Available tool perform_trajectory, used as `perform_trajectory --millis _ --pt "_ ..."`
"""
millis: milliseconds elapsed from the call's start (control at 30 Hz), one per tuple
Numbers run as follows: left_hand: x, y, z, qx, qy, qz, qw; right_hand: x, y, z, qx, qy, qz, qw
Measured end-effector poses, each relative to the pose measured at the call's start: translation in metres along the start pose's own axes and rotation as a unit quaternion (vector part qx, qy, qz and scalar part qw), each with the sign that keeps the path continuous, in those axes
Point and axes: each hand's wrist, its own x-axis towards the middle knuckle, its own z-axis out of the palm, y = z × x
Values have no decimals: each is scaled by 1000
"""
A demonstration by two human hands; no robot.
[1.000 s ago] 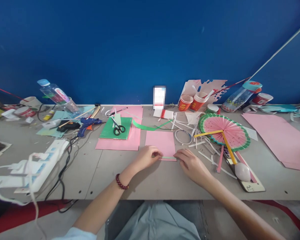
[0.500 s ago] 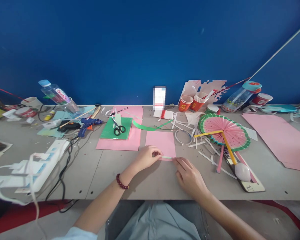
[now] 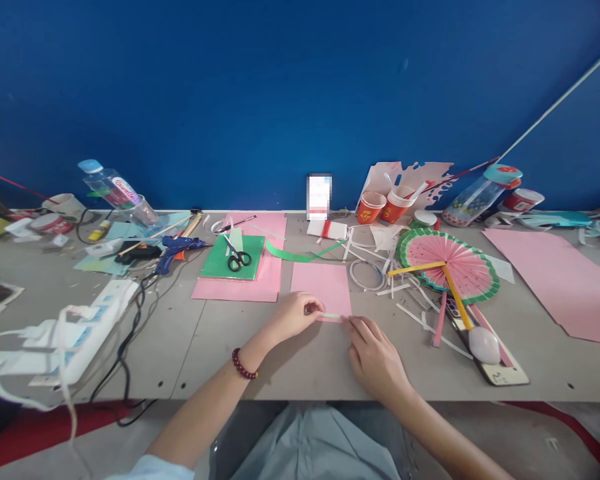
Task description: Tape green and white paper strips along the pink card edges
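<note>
Blue wall [image 3: 230, 100] across far side, w/ pale diag. strip [image 3: 560, 100] at far R. Grey table [image 3: 310, 367] runs L to R below it; thin seam [image 3: 188, 350] L of ctr., few dk. holes [image 3: 160, 384] by near edge. Under: greyish floor [image 3: 515, 440], red bands [image 3: 570, 427] L & R. Light fairly even.

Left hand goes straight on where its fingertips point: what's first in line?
Apart from the pale strip already at its fingertips, most likely the right hand, whose fingertips are by the strip's other end. Heights above the pink sheet are unclear.
</note>
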Motion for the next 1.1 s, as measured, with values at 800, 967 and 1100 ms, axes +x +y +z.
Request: perform_trajectory --millis 800,967,1100 --pt "0 4 -3 14 -13 -3 1000 2 -4 0 -6 -5 11 1000" --pt "0 2 -2 12 -17 -6 1000 5 -6 -3 -14 -16 12 1000" --pt "0 0 -1 12 -14 -12 1000 6 -7 -5 -27 -22 2 999"
